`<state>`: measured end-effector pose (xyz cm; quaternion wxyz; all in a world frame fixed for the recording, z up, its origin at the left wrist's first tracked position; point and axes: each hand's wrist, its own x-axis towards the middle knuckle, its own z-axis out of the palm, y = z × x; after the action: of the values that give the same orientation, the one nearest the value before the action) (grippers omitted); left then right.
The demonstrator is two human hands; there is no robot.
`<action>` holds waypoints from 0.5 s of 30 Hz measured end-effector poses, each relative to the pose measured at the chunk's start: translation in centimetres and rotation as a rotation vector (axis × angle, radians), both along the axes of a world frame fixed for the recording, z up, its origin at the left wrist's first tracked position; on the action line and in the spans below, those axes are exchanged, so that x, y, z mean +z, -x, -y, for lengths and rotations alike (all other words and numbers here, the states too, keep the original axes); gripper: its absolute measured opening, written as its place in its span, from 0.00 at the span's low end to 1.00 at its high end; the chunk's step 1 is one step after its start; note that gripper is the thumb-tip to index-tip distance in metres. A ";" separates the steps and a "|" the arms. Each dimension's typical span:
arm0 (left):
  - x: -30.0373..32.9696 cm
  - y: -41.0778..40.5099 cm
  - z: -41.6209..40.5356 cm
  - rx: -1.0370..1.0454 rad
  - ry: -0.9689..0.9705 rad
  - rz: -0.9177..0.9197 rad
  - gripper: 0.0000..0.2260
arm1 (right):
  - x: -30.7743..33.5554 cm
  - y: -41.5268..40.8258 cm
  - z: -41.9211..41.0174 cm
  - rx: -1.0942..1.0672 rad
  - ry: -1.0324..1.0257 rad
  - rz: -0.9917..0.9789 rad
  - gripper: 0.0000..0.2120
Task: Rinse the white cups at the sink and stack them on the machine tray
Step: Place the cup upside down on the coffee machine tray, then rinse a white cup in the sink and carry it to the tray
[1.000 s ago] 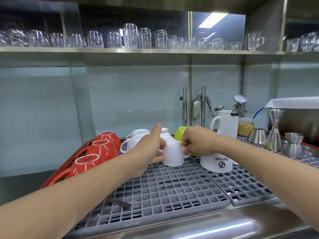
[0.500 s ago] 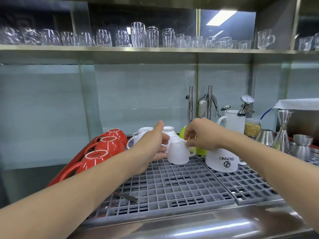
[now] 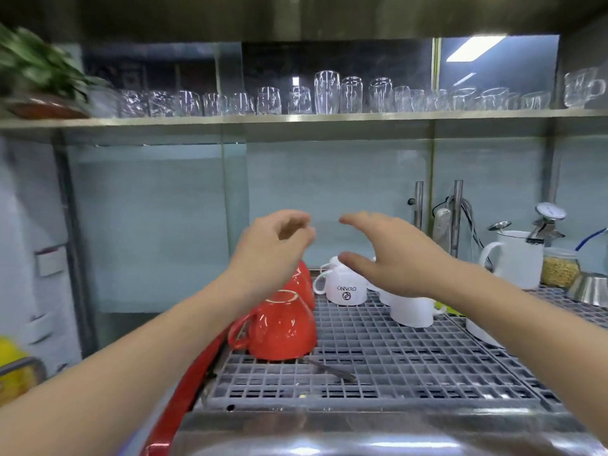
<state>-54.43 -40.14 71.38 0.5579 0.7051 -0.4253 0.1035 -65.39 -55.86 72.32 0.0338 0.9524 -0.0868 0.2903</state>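
Note:
Several white cups stand upside down on the grey grid tray on top of the machine. One white cup with a printed logo stands at the back. Another white cup stands to its right, partly hidden under my right forearm. My left hand hovers above the red cups with loosely curled fingers and holds nothing. My right hand is raised over the white cups, fingers spread and empty.
Red cups sit upside down at the tray's left edge. A white pitcher with a thermometer, a jar of grains and a steel bowl stand at the right. A glass-filled shelf runs overhead. A dark utensil lies on the grid.
Both hands have let go of the white cup and lifted away from it. The cup now stands on the tray. The view has shifted left.

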 end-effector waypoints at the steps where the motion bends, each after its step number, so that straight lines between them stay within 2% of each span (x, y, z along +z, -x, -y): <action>1: -0.2 -0.4 -1.3 0.080 -0.056 0.139 0.13 | 0.2 -0.3 -1.2 0.016 0.014 0.010 0.29; 4: -0.8 -2.2 -6.6 0.239 -0.189 0.398 0.19 | 0.8 -2.3 -5.6 0.074 0.052 0.020 0.32; 6: -1.3 -3.3 -10.8 0.305 -0.292 0.466 0.25 | 0.9 -4.0 -9.0 0.121 0.080 0.047 0.33; 9: -2.3 -5.2 -18.2 0.463 -0.371 0.544 0.31 | 0.6 -6.7 -15.7 0.192 0.118 0.044 0.36; 11: -3.2 -6.2 -22.4 0.547 -0.422 0.587 0.32 | 0.1 -8.4 -19.6 0.229 0.150 0.032 0.37; 15: -4.5 -7.5 -31.4 0.640 -0.481 0.524 0.33 | -1.5 -11.9 -27.4 0.304 0.196 -0.009 0.38</action>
<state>-46.90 -8.75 66.85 0.1929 0.8599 -0.3250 0.3432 -53.44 -28.41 70.81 0.0824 0.9480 0.0871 0.2948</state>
